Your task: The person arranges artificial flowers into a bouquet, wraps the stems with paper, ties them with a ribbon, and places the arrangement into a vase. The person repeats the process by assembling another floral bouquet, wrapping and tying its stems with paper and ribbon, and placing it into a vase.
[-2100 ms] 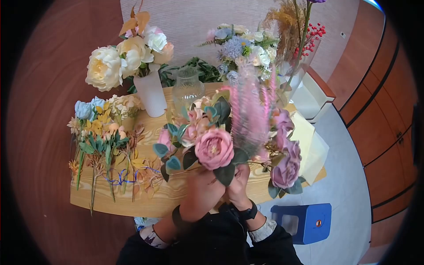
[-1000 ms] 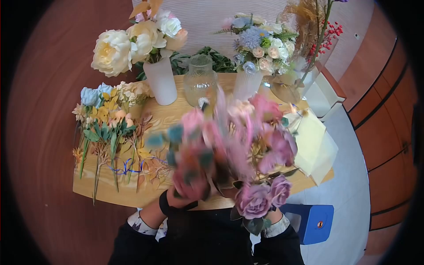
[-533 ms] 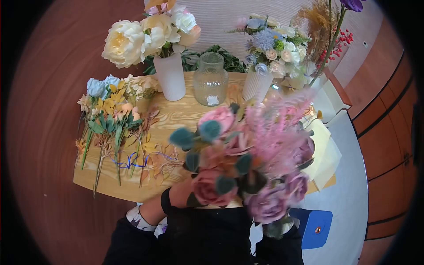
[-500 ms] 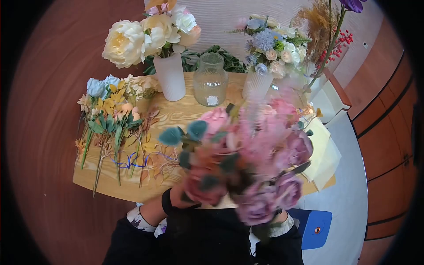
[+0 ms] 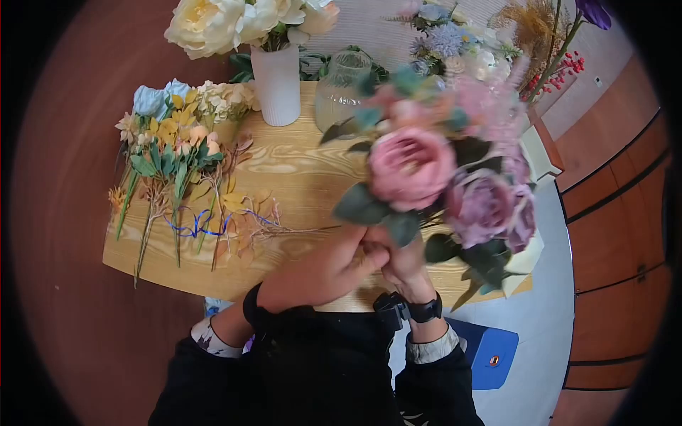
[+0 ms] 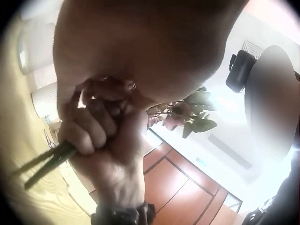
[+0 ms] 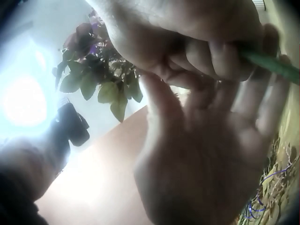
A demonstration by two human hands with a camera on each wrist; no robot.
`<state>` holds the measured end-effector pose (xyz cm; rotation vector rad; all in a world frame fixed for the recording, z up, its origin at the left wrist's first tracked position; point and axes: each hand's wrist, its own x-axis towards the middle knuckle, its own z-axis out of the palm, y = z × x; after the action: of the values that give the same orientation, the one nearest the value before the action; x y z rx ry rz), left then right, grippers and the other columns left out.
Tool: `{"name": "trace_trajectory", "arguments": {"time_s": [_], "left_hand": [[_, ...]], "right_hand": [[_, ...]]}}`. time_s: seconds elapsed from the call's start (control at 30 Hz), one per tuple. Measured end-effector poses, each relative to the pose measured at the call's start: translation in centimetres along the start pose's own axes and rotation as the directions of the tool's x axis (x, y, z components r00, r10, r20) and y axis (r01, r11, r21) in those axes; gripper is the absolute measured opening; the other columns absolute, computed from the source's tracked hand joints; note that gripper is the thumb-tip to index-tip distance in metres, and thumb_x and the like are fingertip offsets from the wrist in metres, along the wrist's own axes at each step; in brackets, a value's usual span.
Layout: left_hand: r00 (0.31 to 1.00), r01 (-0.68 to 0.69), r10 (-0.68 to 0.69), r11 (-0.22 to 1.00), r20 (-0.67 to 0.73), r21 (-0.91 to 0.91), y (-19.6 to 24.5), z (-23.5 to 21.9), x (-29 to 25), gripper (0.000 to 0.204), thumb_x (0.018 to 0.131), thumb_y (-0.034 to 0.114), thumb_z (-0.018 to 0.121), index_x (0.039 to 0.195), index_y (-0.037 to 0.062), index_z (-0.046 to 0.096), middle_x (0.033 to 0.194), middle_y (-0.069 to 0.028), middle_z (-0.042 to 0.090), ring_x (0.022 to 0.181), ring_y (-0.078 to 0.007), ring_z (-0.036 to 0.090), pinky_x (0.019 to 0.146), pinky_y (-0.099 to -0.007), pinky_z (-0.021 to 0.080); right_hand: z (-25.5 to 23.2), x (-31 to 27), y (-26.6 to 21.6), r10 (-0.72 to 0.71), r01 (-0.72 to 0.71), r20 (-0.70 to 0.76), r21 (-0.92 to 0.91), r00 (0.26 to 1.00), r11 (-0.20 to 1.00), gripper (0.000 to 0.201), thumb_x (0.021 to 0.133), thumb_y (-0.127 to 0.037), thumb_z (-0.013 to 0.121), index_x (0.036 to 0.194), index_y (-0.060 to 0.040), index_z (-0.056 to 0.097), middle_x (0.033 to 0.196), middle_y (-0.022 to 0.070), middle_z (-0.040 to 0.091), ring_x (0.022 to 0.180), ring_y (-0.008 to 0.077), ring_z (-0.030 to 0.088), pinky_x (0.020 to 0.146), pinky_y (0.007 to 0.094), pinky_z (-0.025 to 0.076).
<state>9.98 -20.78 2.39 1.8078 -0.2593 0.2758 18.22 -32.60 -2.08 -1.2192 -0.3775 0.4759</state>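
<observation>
A bouquet of artificial flowers, with a large pink rose [image 5: 412, 170], mauve roses [image 5: 479, 206] and dark green leaves, is held up over the table's right half. My right hand [image 5: 405, 263] grips its stems below the blooms. The left wrist view shows that fist with green stem ends [image 6: 51, 168] jutting out below it. Close against it is my left hand [image 5: 320, 273], its thumb side touching the right hand. Seen from the right wrist, the left palm [image 7: 201, 150] faces up with its fingers extended behind the fist and green stem. Overlapping hands hide the upper stems.
Loose flower stems [image 5: 167, 170] lie on the wooden table's [image 5: 298, 160] left side beside a curled blue ribbon [image 5: 199, 224]. Behind stand a white vase [image 5: 278, 89] of cream peonies and a glass vase [image 5: 337, 99]. A blue stool [image 5: 490, 358] is at the right.
The bouquet has been turned and shifted up and to the right, so its pink rose now faces me. Both hands have come into sight below it. The head view has tilted downward.
</observation>
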Motion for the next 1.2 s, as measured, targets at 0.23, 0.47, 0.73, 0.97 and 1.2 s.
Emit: {"name": "trace_trajectory", "arguments": {"time_s": [0.23, 0.47, 0.73, 0.97, 1.2], "left_hand": [[0.977, 0.185, -0.172, 0.978, -0.125, 0.101, -1.9, 3.7, -3.2, 0.012, 0.086, 0.011, 0.049, 0.082, 0.0011, 0.045, 0.069, -0.0162, 0.051, 0.063, -0.0325, 0.053, 0.059, -0.0393, 0.043], [0.969, 0.198, -0.119, 0.899, 0.216, -0.392, -2.9, 2.7, -5.2, 0.022, 0.094, 0.021, 0.039, 0.086, 0.0020, 0.048, 0.066, -0.0025, 0.044, 0.059, -0.0141, 0.042, 0.057, -0.0271, 0.038], [0.925, 0.040, 0.126, 0.906, -0.358, 0.421, -5.1, -4.1, -8.9, 0.024, 0.084, 0.010, 0.051, 0.106, 0.0007, 0.052, 0.093, -0.0103, 0.060, 0.095, -0.0258, 0.056, 0.083, -0.0359, 0.043], [0.382, 0.698, 0.211, 0.572, -0.900, 0.431, -6.2, -18.7, -15.1, 0.022, 0.076, 0.007, 0.061, 0.096, -0.0014, 0.059, 0.086, -0.0152, 0.060, 0.078, -0.0268, 0.058, 0.068, -0.0329, 0.046], [0.592, 0.628, -0.038, 0.647, -0.805, 0.432, -5.5, -19.3, -15.0, 0.024, 0.073, 0.010, 0.069, 0.093, -0.0019, 0.062, 0.085, -0.0093, 0.059, 0.071, -0.0142, 0.055, 0.060, -0.0267, 0.044]], "right_hand": [[2.0, 0.0, -5.3, 0.369, -0.380, 0.099, 0.328, 0.924, 0.865, 0.037, 0.086, -0.003, 0.045, 0.052, -0.0125, 0.032, 0.041, -0.0046, 0.019, 0.034, 0.0087, 0.016, 0.038, 0.0256, 0.016], [1.6, -1.3, -5.2, -0.025, -0.268, 0.551, 0.444, 0.834, 0.855, 0.038, 0.084, -0.011, 0.047, 0.053, -0.0115, 0.026, 0.041, -0.0044, 0.020, 0.033, 0.0090, 0.016, 0.035, 0.0267, 0.015], [2.0, -1.3, -3.3, 0.033, -0.123, 0.234, 0.379, 0.972, 0.917, 0.028, 0.073, 0.003, 0.044, 0.055, -0.0117, 0.029, 0.043, -0.0026, 0.021, 0.034, 0.0083, 0.013, 0.033, 0.0264, 0.012], [0.8, -0.7, -2.6, 0.107, -0.167, 0.189, 0.341, 0.976, 0.925, 0.028, 0.074, 0.004, 0.045, 0.058, -0.0124, 0.031, 0.044, -0.0034, 0.020, 0.034, 0.0083, 0.013, 0.035, 0.0259, 0.011], [1.4, -1.2, -1.8, 0.143, -0.148, 0.041, 0.356, 0.989, 0.923, 0.029, 0.077, 0.004, 0.047, 0.058, -0.0127, 0.032, 0.044, -0.0036, 0.018, 0.034, 0.0080, 0.012, 0.036, 0.0260, 0.010]]}}
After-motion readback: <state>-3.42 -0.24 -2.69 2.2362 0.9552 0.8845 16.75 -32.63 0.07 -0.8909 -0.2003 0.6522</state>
